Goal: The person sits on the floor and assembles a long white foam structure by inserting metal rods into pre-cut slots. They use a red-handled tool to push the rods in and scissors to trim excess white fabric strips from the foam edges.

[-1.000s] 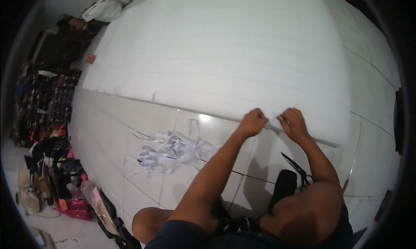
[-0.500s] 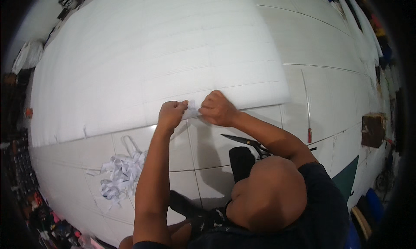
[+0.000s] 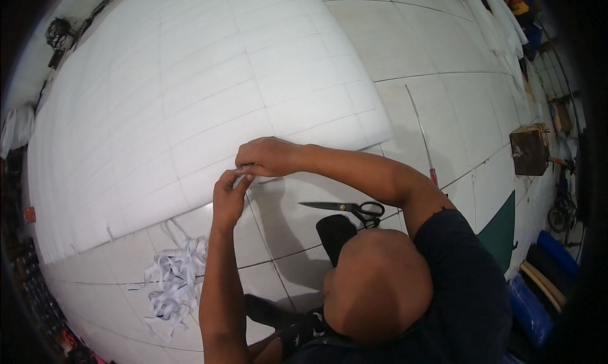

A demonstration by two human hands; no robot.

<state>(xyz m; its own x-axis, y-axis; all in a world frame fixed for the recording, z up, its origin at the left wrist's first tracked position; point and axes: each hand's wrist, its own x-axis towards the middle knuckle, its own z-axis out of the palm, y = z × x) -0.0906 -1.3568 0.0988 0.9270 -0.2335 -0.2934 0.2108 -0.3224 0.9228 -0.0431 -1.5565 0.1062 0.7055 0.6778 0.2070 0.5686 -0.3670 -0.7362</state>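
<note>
A large white padded sheet (image 3: 209,98) with faint crossing lines lies over the floor. At its near edge my two hands meet, fingertips touching. My left hand (image 3: 230,196) is closed in a pinch, thumb up against the other hand. Reaching in from the right, my right hand (image 3: 265,157) is curled over the sheet's edge. A small bit of white fabric strip (image 3: 247,168) shows between the fingers; the rest of it is hidden. Black-handled shears (image 3: 339,206) lie on the tiles to the right of my hands. Left of my forearm rests a tangled heap of white ribbon strips (image 3: 174,269).
On the right of the tiled floor (image 3: 418,41) lies a long thin rod with a red handle (image 3: 433,176). Beyond it stands a brown box (image 3: 528,152). A dark green piece (image 3: 497,231) and blue rolls (image 3: 535,301) are at the lower right.
My hands were apart with a pale strip between them; now they have come together, the right one crossing leftward over the sheet's edge. The whole view has turned slightly.
</note>
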